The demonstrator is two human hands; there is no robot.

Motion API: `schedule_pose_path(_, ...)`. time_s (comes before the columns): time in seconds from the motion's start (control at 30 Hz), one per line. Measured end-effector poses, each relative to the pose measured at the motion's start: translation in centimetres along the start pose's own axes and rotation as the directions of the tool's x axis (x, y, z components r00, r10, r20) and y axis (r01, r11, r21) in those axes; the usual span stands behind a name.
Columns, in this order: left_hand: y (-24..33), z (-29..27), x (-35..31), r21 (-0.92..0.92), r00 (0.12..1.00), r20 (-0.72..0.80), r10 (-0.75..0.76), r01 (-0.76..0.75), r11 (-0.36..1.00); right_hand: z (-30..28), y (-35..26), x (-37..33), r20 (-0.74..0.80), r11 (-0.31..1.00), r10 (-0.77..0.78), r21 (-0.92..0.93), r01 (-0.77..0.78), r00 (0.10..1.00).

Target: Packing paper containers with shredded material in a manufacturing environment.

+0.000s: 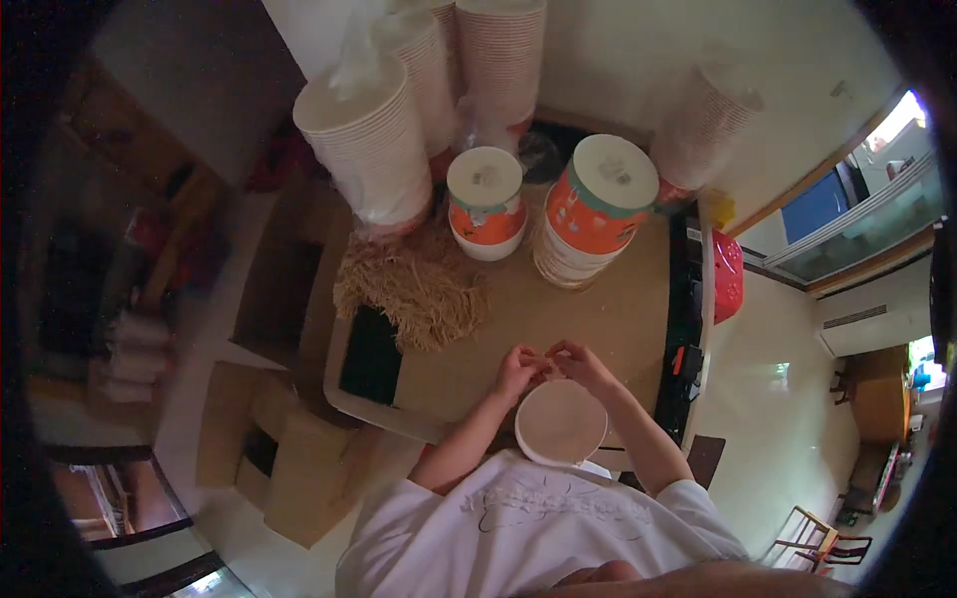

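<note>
One white paper tub [561, 424], mouth up, between the forearms at the table's [626, 329] near edge | left hand [518, 371]: fingers curled nearly closed at its far rim | right hand [582, 365]: fingers bent, tips meeting the left's | anything pinched: cannot tell | beyond left: tan fringed strands [414, 294]

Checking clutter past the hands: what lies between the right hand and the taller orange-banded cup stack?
Only a bare stretch of tan board shows between the right hand and the taller orange-banded cup stack, in the head view.
</note>
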State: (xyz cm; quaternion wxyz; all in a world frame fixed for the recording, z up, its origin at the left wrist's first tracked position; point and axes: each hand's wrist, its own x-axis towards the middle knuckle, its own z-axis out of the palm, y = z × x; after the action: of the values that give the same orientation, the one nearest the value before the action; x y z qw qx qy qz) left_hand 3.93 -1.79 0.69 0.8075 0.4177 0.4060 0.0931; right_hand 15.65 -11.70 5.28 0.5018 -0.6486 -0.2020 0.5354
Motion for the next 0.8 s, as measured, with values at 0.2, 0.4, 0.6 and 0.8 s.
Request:
schedule_pose_path(0.2,1.1,-0.2,-0.4,0.358,0.912,0.328,0.247,-0.362,0.861,-0.3,0.8,0.9,-0.046,0.997,0.016,-0.076,-0.020,0.999)
schedule_pose_path(0.4,-0.5,-0.8,0.4,0.281,0.844,0.311,0.436,-0.520,0.806,0.2,0.8,1.5,-0.065,0.971,0.003,-0.238,-0.018,0.998)
schedule_pose_path(0.6,-1.0,-1.0,0.8,0.449,0.804,0.342,0.486,-0.594,0.668,0.2,-0.2,1.2,-0.081,0.980,-0.005,-0.200,-0.011,0.997)
schedule_pose_path(0.8,-1.7,-1.4,1.4,0.514,0.826,0.303,0.476,-0.562,0.648,0.2,-1.9,0.7,-0.064,0.988,0.155,0.035,-0.153,0.986)
